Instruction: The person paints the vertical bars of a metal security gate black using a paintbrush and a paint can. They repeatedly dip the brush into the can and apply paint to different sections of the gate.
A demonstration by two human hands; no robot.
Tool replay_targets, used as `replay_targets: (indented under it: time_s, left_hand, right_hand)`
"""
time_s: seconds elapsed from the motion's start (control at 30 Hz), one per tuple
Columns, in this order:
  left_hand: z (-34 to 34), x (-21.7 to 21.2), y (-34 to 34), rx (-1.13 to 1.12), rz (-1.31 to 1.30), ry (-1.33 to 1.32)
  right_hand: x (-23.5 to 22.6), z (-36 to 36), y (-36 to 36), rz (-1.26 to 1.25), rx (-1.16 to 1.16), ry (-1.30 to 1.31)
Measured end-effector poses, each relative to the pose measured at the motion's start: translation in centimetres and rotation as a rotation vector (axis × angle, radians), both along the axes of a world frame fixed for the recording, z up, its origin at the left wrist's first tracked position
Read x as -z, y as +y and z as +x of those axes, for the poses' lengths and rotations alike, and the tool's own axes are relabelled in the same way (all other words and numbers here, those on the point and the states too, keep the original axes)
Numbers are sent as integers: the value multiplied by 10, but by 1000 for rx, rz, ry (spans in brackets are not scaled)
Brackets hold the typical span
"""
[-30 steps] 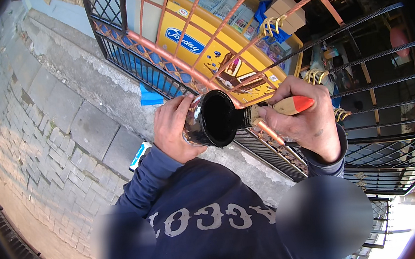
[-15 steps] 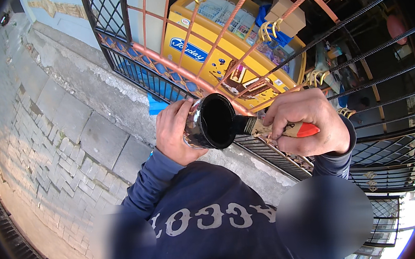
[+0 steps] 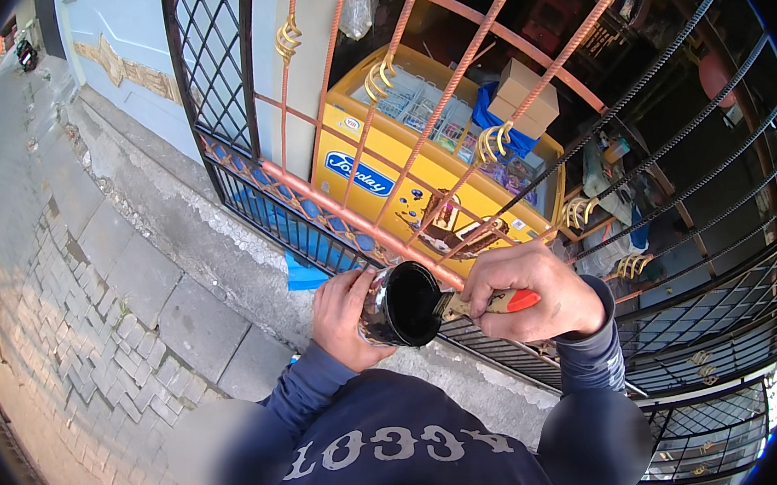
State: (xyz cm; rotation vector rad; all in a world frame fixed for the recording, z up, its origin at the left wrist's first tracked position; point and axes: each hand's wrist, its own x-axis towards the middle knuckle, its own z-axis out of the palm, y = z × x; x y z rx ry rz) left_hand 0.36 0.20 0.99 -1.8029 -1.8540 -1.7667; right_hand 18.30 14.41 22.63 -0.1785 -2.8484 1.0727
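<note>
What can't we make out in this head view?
All in head view:
Fill level in the can: dark on dark.
Bristle tips of the brush: lost against that black inside.
Can's left wall: partly behind the grip of the left hand.
Yellow freezer: contents too small.

Can (image 3: 377,315) is glossy metal, shiny black inside; brush handle (image 3: 503,303) looks wood, glossy red tip (image 3: 524,299). Grille bars (image 3: 578,37) are ribbed metal, shirt (image 3: 389,404) matt cloth, kerb (image 3: 233,256) rough concrete.
</note>
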Motion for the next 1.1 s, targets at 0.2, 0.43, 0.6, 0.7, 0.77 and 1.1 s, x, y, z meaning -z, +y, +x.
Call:
replay_targets:
  time_s: [0.2,0.43,0.6,0.7,0.77,1.1]
  left_hand:
    - [-9,5,1,-6,-21,-4]
    - [-16,-6,2,-44,1,39]
    - [-20,-5,0,-78,-15,80]
    - [-19,-3,1,-49,-31,68]
    - [-20,-3,2,-22,-45,46]
    - [-9,-1,5,-23,-7,89]
  right_hand:
    - [-5,-4,2,-3,30,-93]
    - [18,-10,-17,-49,534,-21]
    - [33,-4,-9,-133,892,40]
    - [35,-4,-10,72,654,150]
    - [31,-3,-14,11,721,111]
    - [5,13,-2,2,30,26]
